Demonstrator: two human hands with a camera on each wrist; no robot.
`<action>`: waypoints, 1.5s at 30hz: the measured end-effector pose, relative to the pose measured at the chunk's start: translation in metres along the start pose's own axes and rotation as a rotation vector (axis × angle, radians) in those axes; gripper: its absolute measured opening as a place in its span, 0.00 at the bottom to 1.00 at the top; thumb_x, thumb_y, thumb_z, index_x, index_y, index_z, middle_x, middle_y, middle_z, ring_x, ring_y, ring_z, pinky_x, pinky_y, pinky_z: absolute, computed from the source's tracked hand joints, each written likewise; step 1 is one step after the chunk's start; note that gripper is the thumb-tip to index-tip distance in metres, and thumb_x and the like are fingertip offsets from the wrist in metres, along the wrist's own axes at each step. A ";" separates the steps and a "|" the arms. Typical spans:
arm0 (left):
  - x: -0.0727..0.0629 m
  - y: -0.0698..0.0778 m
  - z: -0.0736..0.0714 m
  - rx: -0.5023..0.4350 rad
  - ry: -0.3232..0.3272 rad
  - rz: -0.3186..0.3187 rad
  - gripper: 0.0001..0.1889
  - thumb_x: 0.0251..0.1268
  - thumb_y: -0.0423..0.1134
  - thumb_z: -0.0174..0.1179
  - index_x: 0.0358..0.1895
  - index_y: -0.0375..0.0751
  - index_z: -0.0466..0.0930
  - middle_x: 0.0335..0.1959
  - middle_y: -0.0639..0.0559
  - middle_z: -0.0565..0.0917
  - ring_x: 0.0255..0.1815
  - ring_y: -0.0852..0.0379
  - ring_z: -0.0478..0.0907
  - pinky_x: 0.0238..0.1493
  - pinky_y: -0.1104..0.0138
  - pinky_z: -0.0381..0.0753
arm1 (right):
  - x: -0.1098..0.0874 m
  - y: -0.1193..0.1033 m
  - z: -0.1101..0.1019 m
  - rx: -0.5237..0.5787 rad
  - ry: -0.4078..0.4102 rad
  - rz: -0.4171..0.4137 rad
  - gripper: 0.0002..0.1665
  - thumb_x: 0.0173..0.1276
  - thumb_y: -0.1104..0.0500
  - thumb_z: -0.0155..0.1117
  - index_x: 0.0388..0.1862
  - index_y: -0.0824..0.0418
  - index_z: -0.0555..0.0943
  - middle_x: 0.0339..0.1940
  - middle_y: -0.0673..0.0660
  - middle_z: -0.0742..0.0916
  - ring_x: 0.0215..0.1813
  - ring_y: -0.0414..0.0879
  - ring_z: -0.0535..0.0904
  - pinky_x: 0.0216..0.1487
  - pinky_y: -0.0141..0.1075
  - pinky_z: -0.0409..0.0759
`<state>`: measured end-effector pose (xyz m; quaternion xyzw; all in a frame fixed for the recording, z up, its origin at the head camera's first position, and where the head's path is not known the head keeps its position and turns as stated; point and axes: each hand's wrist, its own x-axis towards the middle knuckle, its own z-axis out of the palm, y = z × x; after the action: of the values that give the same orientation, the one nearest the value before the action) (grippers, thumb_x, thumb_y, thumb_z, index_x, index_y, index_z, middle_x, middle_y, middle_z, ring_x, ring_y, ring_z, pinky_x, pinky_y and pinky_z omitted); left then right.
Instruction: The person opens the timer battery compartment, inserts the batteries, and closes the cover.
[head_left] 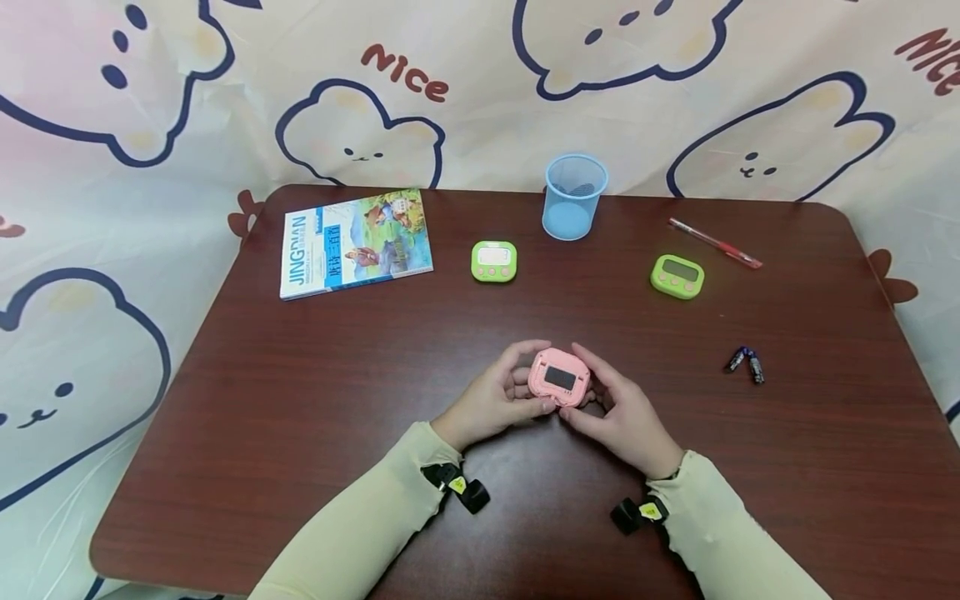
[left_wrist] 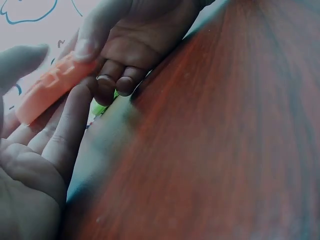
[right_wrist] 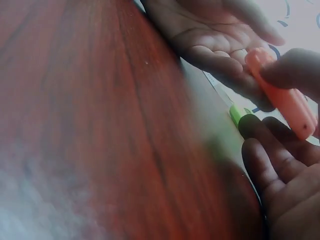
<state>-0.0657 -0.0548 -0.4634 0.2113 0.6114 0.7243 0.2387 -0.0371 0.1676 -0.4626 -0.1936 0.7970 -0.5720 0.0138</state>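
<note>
Both hands hold a pink digital timer [head_left: 548, 360] above the front middle of the table. Its face with a dark rectangular panel is turned up toward the head view. My left hand [head_left: 489, 403] grips the left side, thumb at the lower edge and index finger at the top. At the right side, my right hand [head_left: 628, 423] holds it between thumb and index finger. From the right wrist, the pink timer [right_wrist: 286, 104] appears edge-on, with the right thumb pressed on it. The left wrist view shows raised shapes along the timer's edge [left_wrist: 54, 81].
On the brown table [head_left: 315, 400] lie a book [head_left: 352, 242] at back left, a green timer [head_left: 494, 272] at centre and another green timer [head_left: 673, 285] at right. A blue cup [head_left: 567, 215] stands at the back. A red pen [head_left: 723, 247] and small batteries [head_left: 756, 369] lie rightward.
</note>
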 end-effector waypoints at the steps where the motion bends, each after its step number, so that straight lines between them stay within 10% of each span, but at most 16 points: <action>1: 0.000 0.000 0.000 -0.022 0.004 -0.003 0.37 0.66 0.22 0.62 0.74 0.36 0.55 0.54 0.30 0.81 0.45 0.51 0.84 0.44 0.63 0.87 | 0.000 0.000 0.000 0.009 0.002 0.002 0.48 0.56 0.75 0.74 0.76 0.65 0.65 0.55 0.61 0.83 0.43 0.38 0.79 0.43 0.26 0.81; 15: 0.003 0.003 0.010 -0.001 0.087 -0.044 0.22 0.79 0.34 0.51 0.72 0.39 0.62 0.44 0.31 0.84 0.28 0.38 0.86 0.29 0.50 0.88 | 0.005 0.000 0.009 0.194 0.084 0.009 0.31 0.69 0.75 0.60 0.71 0.73 0.68 0.52 0.71 0.83 0.48 0.37 0.82 0.45 0.25 0.83; 22: 0.006 0.005 0.017 0.106 0.182 -0.066 0.15 0.80 0.38 0.52 0.64 0.43 0.71 0.35 0.37 0.85 0.20 0.44 0.83 0.22 0.52 0.86 | 0.014 -0.016 0.022 0.102 0.264 0.121 0.14 0.72 0.71 0.61 0.55 0.72 0.80 0.39 0.65 0.86 0.35 0.35 0.78 0.34 0.22 0.78; 31: 0.004 0.003 0.023 0.262 0.252 -0.042 0.11 0.78 0.36 0.53 0.58 0.41 0.72 0.21 0.38 0.81 0.15 0.48 0.80 0.18 0.56 0.85 | 0.018 -0.050 0.024 0.042 0.290 0.182 0.09 0.67 0.74 0.62 0.46 0.75 0.82 0.30 0.63 0.85 0.27 0.34 0.73 0.26 0.22 0.73; 45: 0.006 0.001 0.024 0.321 0.277 -0.021 0.11 0.77 0.34 0.53 0.58 0.41 0.72 0.16 0.44 0.79 0.12 0.53 0.78 0.16 0.59 0.83 | 0.018 -0.044 0.028 0.010 0.335 0.210 0.08 0.69 0.69 0.66 0.45 0.70 0.84 0.30 0.61 0.86 0.25 0.33 0.72 0.25 0.22 0.72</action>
<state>-0.0561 -0.0331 -0.4584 0.1386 0.7480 0.6373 0.1232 -0.0344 0.1248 -0.4281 -0.0112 0.8010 -0.5957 -0.0584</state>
